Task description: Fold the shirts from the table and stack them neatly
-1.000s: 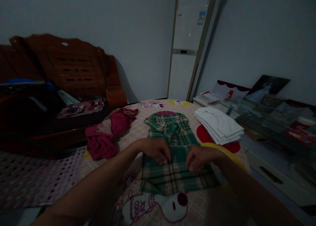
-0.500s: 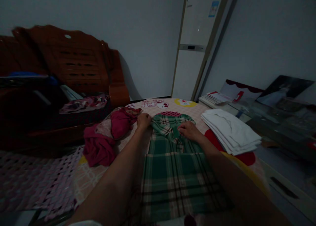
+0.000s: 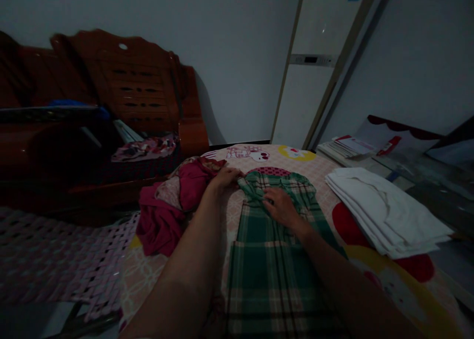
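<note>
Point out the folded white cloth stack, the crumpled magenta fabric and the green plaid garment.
Folded white cloth stack (image 3: 385, 208): head view, top layer.
Crumpled magenta fabric (image 3: 157, 228): head view, lower bunch.
Green plaid garment (image 3: 255, 270): head view, lower part.

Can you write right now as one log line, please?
left hand: at far left corner of green plaid garment | right hand: on its far part | left side: magenta cloth | right side: folded white cloths

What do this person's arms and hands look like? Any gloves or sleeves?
The left hand and right hand wear no gloves. The left forearm and right forearm are bare: no sleeves, watches, cables or markings show. It is too dim to rule out rings.
</note>
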A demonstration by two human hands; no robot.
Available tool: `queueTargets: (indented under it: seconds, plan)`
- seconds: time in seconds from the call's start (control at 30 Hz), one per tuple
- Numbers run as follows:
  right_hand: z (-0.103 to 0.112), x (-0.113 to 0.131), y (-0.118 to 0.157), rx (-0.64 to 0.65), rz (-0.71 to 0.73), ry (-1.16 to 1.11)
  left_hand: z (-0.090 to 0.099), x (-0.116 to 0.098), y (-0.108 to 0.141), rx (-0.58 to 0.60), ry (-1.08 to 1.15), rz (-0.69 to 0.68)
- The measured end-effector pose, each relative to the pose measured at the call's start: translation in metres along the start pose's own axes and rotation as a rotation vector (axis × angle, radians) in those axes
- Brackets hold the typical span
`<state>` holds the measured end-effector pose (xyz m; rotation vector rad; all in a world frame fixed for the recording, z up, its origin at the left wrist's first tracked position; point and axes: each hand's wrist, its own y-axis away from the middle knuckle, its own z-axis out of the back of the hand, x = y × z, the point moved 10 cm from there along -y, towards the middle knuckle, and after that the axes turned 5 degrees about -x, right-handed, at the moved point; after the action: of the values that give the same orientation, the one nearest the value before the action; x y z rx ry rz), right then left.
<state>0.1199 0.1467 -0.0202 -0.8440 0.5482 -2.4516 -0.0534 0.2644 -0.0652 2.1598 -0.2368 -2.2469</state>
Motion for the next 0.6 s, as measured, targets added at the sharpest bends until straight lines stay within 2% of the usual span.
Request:
queueTargets:
  seconds: [0.1,0.23,0.33,0.43,0.6]
  plan:
    - [0.016,-0.019,-0.006,-0.098,-0.191,-0.201,-0.009,-0.004,0.004,0.015,0.139,-0.012]
    - [0.035,-0.063,0.002,-0.299,-0.515,-0.447,-0.018,-0.007,0.003,0.021,0.306,-0.058]
    - [0.038,-0.088,0.012,-0.405,-0.645,-0.638,-0.013,-0.002,-0.007,-0.033,0.123,-0.097]
    - [0.035,-0.1,0.017,-0.437,-0.709,-0.755,-0.005,-0.003,-0.016,-0.1,-0.095,-0.195]
    - [0.042,-0.111,0.023,-0.581,-0.756,-0.822,-0.004,-0.009,-0.018,-0.125,-0.196,-0.282]
